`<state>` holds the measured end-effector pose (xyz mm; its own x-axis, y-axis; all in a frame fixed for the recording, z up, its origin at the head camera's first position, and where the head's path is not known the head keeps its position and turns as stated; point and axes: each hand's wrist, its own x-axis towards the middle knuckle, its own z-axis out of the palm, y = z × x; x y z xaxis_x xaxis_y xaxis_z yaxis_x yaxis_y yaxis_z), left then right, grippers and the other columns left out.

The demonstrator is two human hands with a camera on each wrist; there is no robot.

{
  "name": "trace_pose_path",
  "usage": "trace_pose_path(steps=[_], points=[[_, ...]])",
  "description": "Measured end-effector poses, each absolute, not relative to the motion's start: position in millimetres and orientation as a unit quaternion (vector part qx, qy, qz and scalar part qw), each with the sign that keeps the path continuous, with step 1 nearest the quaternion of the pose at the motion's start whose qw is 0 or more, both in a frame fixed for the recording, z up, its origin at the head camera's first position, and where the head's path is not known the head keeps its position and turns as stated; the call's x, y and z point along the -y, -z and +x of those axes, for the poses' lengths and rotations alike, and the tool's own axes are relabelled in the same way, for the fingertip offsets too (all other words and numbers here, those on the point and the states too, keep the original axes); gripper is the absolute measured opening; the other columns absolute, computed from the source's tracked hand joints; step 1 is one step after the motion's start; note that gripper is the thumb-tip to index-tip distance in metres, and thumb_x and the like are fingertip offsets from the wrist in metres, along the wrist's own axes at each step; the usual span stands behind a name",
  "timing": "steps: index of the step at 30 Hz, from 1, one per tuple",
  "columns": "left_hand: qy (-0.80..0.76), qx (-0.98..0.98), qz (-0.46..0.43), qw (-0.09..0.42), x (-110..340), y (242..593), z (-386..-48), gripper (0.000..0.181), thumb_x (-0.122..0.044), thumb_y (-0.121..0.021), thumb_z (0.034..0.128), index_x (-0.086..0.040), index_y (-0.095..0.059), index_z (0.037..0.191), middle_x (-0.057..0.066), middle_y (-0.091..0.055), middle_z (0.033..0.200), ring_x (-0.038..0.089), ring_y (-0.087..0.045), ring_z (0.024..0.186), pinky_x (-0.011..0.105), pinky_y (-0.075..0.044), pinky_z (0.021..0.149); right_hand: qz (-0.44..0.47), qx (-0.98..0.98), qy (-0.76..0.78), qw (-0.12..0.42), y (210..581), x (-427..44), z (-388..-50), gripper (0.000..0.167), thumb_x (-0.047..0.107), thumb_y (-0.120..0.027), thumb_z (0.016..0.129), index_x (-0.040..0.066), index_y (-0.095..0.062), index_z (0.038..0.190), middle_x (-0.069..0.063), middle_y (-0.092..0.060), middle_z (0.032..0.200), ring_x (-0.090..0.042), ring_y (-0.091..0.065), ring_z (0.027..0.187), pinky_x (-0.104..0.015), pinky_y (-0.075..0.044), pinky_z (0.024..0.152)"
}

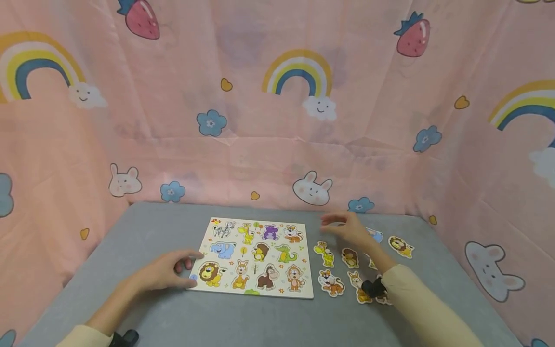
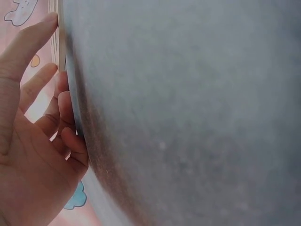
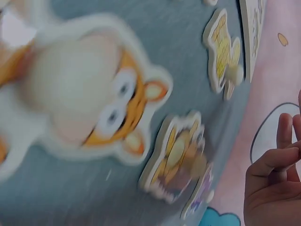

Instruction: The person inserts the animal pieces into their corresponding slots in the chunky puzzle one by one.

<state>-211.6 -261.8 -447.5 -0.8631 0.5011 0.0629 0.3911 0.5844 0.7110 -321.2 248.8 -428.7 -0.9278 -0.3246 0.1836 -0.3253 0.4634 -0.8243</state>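
A flat animal puzzle board point(image 1: 256, 272) lies on the grey table, printed with a zebra, giraffe, lion and other animals. My left hand point(image 1: 166, 270) touches its left edge with thumb and fingertips, the thumb at the near corner; in the left wrist view the other fingers bend loosely beside it. Past the board's right side, my right hand point(image 1: 349, 231) hovers with slightly bent fingers and nothing visible in them. Below it are a giraffe piece point(image 1: 325, 255), a hedgehog piece point(image 1: 350, 258) and a tiger piece point(image 1: 331, 284). My right forearm partly covers other pieces.
A kangaroo piece point(image 1: 356, 284) lies near my right wrist, a lion piece point(image 1: 401, 246) farther right. An elephant piece point(image 1: 375, 235) shows behind my forearm. Small round knobs stand on the pieces in the right wrist view. A pink patterned curtain point(image 1: 260, 159) surrounds the table point(image 1: 182, 323).
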Motion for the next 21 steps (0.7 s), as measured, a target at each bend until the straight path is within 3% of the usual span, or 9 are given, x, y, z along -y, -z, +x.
trace_pose_path(steps=[6, 12, 16, 21], points=[[-0.380, -0.888, 0.252, 0.066, 262, 449, -211, 0.061, -0.028, -0.088, 0.0800, -0.003, -0.063, 0.130, 0.001, -0.052, 0.094, 0.013, -0.046, 0.077, 0.029, -0.038, 0.070, 0.191, 0.858, -0.477, -0.010, 428, -265, -313, 0.037, 0.013, -0.079, 0.091, -0.004, -0.069, 0.122, -0.018, -0.070, 0.114, -0.036, -0.062, 0.111, -0.040, -0.048, 0.093], [-0.381, -0.887, 0.254, 0.064, 263, 449, -210, 0.061, -0.027, -0.088, 0.0806, -0.002, -0.062, 0.130, 0.001, -0.052, 0.094, 0.013, -0.046, 0.078, 0.029, -0.038, 0.070, 0.202, 0.855, -0.477, -0.003, 431, -273, -305, 0.035, 0.014, -0.080, 0.090, -0.006, -0.071, 0.118, -0.016, -0.071, 0.110, -0.037, -0.063, 0.106, -0.029, -0.052, 0.081], [-0.386, -0.885, 0.253, 0.065, 263, 449, -210, 0.061, -0.027, -0.088, 0.0809, -0.001, -0.062, 0.130, 0.002, -0.052, 0.095, 0.013, -0.046, 0.078, 0.029, -0.038, 0.070, 0.199, 0.858, -0.474, -0.002, 431, -275, -299, 0.035, 0.015, -0.080, 0.090, -0.005, -0.071, 0.117, -0.014, -0.071, 0.110, -0.035, -0.063, 0.105, -0.029, -0.051, 0.081], [-0.389, -0.881, 0.263, 0.057, 263, 450, -210, 0.060, -0.026, -0.088, 0.0814, -0.001, -0.063, 0.129, 0.002, -0.053, 0.094, 0.013, -0.047, 0.077, 0.029, -0.039, 0.070, 0.215, 0.850, -0.480, -0.013, 432, -277, -291, 0.036, 0.012, -0.078, 0.091, -0.008, -0.069, 0.119, -0.022, -0.068, 0.114, -0.036, -0.063, 0.105, -0.031, -0.054, 0.079]])
